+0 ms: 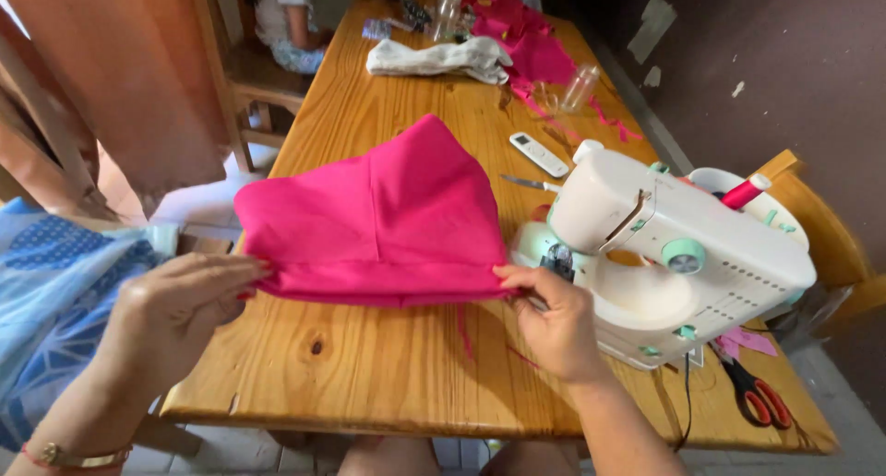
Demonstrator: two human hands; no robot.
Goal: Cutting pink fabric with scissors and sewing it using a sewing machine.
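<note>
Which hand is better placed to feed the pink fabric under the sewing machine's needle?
Right, probably. The right hand pinches the folded bright-pink fabric at its near corner, right beside the needle area of the small white sewing machine. The left hand grips the opposite edge, at the wooden table's far side from the machine.

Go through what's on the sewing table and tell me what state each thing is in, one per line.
Pink fabric: folded, near edge pinched at both ends.
Left hand: gripping the fabric's left corner.
Right hand: pinching the fabric's right corner.
Sewing machine: upright, pink spool on top.
Scissors: lying closed, far from both hands.
White cloth: bunched up at the far end.
Remote: lying flat.
</note>
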